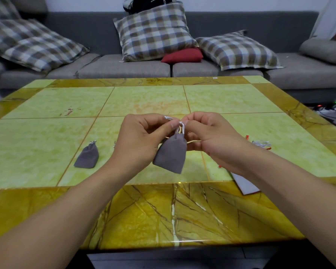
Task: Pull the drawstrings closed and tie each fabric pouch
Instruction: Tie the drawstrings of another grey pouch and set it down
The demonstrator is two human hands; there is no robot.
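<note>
A grey fabric pouch (171,153) hangs in the air between my hands, above the table, its mouth drawn tight. My left hand (139,138) pinches one white drawstring end (168,118) at the pouch's top. My right hand (208,135) pinches the other white string (181,126) just beside it. A second grey pouch (87,156) lies on the table to the left, its top gathered. More pouch fabric with grey and red strings (262,145) peeks out behind my right wrist, mostly hidden.
The yellow-green tiled table (143,100) stretches ahead. A white sheet (245,183) lies under my right forearm near the front edge. A grey sofa with plaid cushions (155,32) stands beyond the table. Cables (330,111) lie on the floor at right.
</note>
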